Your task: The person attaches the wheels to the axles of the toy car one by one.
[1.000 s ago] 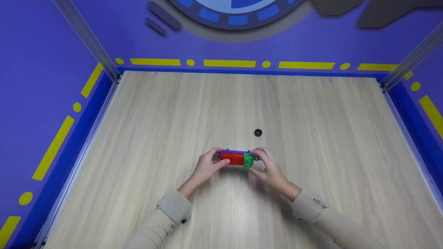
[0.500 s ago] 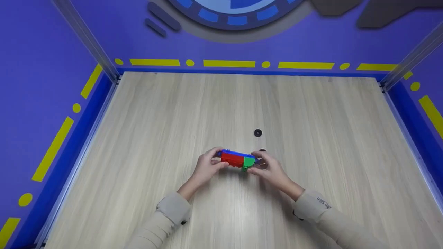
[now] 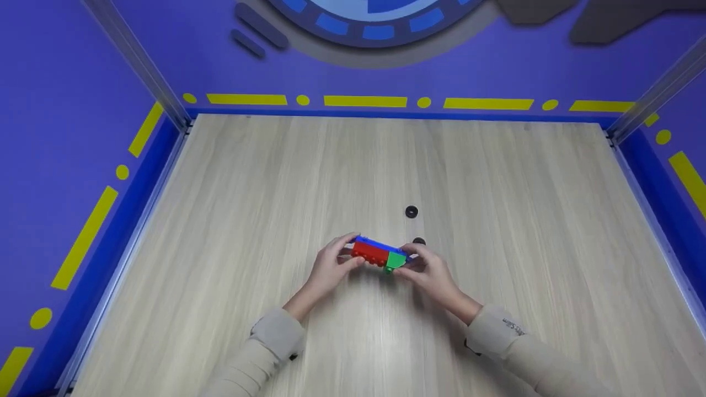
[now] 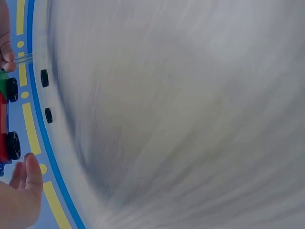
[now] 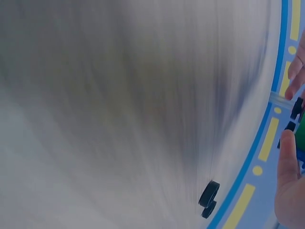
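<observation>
Gripping a tilted red and green toy vehicle with left hand and right hand, holding it above the table near two loose wheels.

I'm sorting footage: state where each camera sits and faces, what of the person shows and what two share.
Head: on the head, looking forward and down at the toy brick vehicle, left grip, right grip and sleeves.
Left wrist: on that wrist, looking across the tabletop; both grips at left.
Right wrist: on that wrist, looking across the tabletop; both grips at right.
Head and left wrist share two loose black wheels.
</observation>
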The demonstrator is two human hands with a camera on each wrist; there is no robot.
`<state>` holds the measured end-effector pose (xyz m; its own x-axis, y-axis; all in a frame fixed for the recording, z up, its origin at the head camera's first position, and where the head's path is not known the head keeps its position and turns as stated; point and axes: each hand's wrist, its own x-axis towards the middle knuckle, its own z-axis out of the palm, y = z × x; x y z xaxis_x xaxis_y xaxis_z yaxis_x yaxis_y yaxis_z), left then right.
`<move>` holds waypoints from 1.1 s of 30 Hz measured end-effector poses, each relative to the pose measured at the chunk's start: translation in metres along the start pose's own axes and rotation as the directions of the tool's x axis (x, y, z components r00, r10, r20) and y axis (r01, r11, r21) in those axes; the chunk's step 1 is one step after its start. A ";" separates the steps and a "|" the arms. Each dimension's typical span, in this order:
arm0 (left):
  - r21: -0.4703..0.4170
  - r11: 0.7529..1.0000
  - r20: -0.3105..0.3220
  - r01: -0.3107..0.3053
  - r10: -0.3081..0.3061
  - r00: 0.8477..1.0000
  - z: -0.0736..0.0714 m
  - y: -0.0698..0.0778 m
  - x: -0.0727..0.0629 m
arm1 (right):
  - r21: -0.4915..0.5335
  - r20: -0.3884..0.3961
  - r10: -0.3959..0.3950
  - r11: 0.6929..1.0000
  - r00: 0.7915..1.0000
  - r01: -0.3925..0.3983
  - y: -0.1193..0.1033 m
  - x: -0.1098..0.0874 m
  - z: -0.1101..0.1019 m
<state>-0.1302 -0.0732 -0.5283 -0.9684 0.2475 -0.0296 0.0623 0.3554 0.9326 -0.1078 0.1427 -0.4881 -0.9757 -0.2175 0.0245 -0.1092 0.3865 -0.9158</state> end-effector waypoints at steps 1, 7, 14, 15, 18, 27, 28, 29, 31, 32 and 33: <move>0.001 1.000 0.001 -0.008 0.008 1.000 0.000 0.001 0.000 | 0.006 -0.006 -0.001 1.000 1.000 0.001 0.000 0.000 0.001; -0.081 0.997 0.050 -0.002 0.006 0.999 0.000 0.023 -0.005 | 0.030 -0.022 -0.025 0.999 0.999 0.025 0.016 0.001 0.008; -0.258 0.958 0.095 0.125 -0.103 0.990 0.010 0.011 0.002 | 0.017 -0.028 -0.066 0.998 0.997 0.066 0.037 0.000 0.017; -0.283 0.949 0.097 0.138 -0.115 0.989 0.011 0.012 0.002 | 0.006 -0.031 -0.085 0.996 0.996 0.085 0.037 0.000 0.018; -0.327 0.930 0.090 0.169 -0.148 0.985 0.013 0.014 0.003 | -0.031 -0.040 -0.153 0.988 0.987 0.152 0.039 -0.002 0.021; -0.328 0.926 0.038 0.188 -0.186 0.982 0.014 0.040 0.000 | -0.061 -0.036 -0.222 0.974 0.974 0.220 0.036 -0.005 0.029; -0.318 0.930 0.033 0.183 -0.182 0.983 0.013 0.044 -0.001 | -0.060 -0.032 -0.221 0.974 0.975 0.219 0.036 -0.006 0.030; -0.306 0.935 0.027 0.181 -0.181 0.983 0.013 0.047 -0.002 | -0.062 -0.028 -0.217 0.975 0.976 0.215 0.036 -0.006 0.030; -0.276 0.944 0.018 0.181 -0.183 0.983 0.014 0.049 -0.002 | -0.062 -0.017 -0.202 0.978 0.979 0.201 0.035 -0.007 0.032; -0.263 0.948 0.013 0.182 -0.185 0.983 0.014 0.049 -0.003 | -0.066 -0.012 -0.196 0.979 0.981 0.195 0.034 -0.007 0.032; -0.253 0.950 0.008 0.182 -0.186 0.983 0.015 0.049 -0.003 | -0.075 -0.006 -0.190 0.979 0.982 0.189 0.033 -0.008 0.033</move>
<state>-0.1211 -0.0433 -0.4878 -0.9611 0.1847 -0.2051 -0.1776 0.1549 0.9718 -0.0979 0.1280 -0.5318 -0.9382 -0.2819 0.2006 -0.3058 0.4043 -0.8620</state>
